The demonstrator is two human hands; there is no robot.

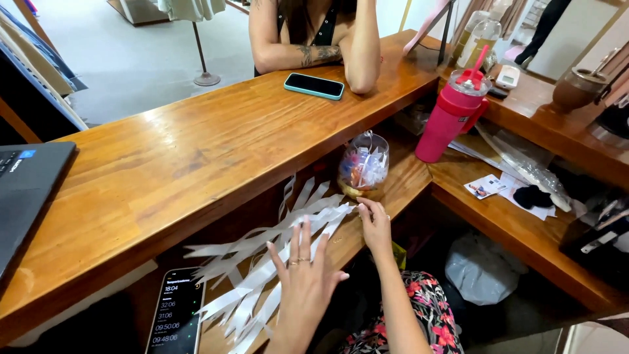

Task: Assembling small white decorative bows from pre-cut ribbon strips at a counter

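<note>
My left hand (305, 283) hovers with fingers spread over a fan of white paper strips (262, 262) lying on the lower wooden shelf. My right hand (375, 223) rests by the far end of the strips, fingertips touching them, just in front of a clear round container (363, 167) stuffed with folded papers. Neither hand grips anything.
A phone with a lit timer screen (177, 320) lies left of the strips. A pink tumbler with straw (452, 115) stands at the right. On the upper wooden counter (196, 151) lie a teal phone (314, 86) and a laptop (26, 190); another person's arms (327, 46) lean there.
</note>
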